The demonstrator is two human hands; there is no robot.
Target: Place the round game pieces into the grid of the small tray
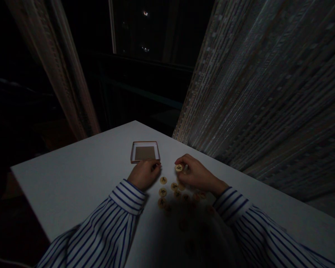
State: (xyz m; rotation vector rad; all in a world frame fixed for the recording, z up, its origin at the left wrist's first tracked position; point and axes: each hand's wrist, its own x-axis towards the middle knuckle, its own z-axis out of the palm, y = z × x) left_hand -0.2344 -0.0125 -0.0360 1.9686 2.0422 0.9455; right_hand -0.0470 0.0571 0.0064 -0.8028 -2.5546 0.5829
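Between the thumb and fingers of my right hand [194, 173] is a round Chinese chess piece [179, 168], its dark character facing me. My left hand [145, 174] rests at the near edge of a shallow open box [131, 153], fingers curled in toward the thumb; whatever they hold, if anything, is hidden. Several more round pieces lie on the table between my forearms, among them one near my left thumb [163, 180] and another below my right hand [174, 186]. Those closer to me sink into shadow, and their markings are hard to read.
The white table [80, 167] has a corner pointing away from me, toward a dark window [156, 33]. A string curtain [240, 74] hangs along the right edge, and another curtain [64, 67] hangs at the left. The room is very dim.
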